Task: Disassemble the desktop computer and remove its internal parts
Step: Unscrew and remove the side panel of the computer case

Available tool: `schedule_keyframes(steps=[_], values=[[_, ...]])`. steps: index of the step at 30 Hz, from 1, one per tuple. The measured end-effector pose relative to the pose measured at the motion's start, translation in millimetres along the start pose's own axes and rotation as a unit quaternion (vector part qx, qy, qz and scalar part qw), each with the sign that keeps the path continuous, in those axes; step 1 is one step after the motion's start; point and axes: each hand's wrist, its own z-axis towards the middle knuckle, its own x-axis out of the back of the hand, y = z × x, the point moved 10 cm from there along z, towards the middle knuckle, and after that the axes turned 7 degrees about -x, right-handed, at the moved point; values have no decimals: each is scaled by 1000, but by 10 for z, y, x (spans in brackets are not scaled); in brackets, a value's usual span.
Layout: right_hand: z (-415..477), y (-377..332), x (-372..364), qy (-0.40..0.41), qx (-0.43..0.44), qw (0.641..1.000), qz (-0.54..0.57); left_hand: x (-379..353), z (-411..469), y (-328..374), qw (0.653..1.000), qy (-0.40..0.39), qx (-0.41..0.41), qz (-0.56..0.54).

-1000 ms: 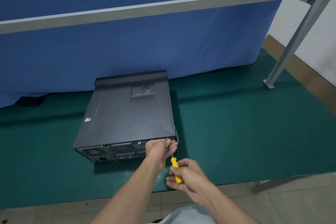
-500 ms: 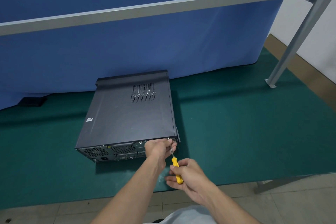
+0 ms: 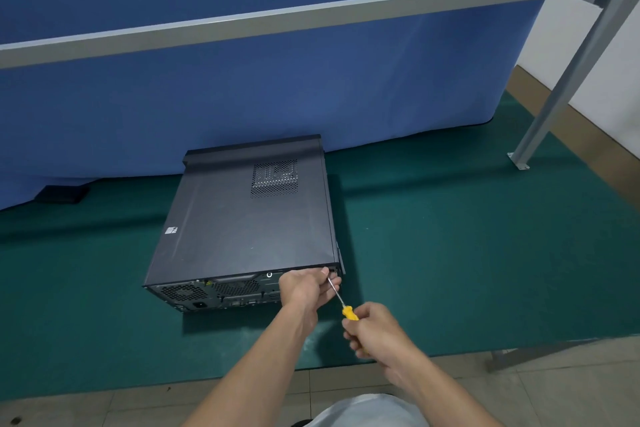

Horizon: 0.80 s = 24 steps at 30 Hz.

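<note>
Backdrop: a blue curtain [image 3: 242, 87] hangs across the far side.
Frame: a grey metal bar [image 3: 311, 15] runs left to right; a slanted post [image 3: 568, 80] comes down far right.
Surface: green mat [image 3: 485, 253], wide.
Floor: pale tiles [image 3: 104, 406], near edge.
Wall: white wall [image 3: 616, 73], far right.

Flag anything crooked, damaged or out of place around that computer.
Nothing looks damaged or spilled. The black metal desktop computer case lies flat, cover on, slightly angled on the green mat. Only a faint pale scuff marks the mat below the left hand.
</note>
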Motion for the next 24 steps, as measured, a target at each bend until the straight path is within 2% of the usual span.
schedule_keyframes(steps=[2, 4, 6, 8, 12, 15, 18, 21, 24], values=[[54, 19, 213, 51, -1, 996, -69, -4, 13, 13, 999, -16, -22, 31], [49, -61, 485, 136, 8, 982, -130, -15, 31, 75, 994, -30, -63, 84], [-6, -235, 717, 215, 42, 968, -119, -75, 26, 175, 983, -50, -111, 137], [-62, -450, 821, 244, 95, 963, -69, -191, -9, 295, 962, -77, -166, 200], [-103, -817, 792, 232, 171, 957, -38, -492, -151, 512, 891, -136, -275, 334], [15, -854, 714, 192, 154, 969, -18, -721, -265, 635, 817, -174, -350, 425], [144, -813, 700, 147, 121, 980, 56, -882, -309, 715, 767, -195, -394, 468], [252, -808, 765, 132, 101, 980, 111, -1004, -274, 750, 745, -217, -417, 474], [374, -865, 890, 149, 98, 978, 111, -1070, -120, 784, 753, -208, -412, 470]])
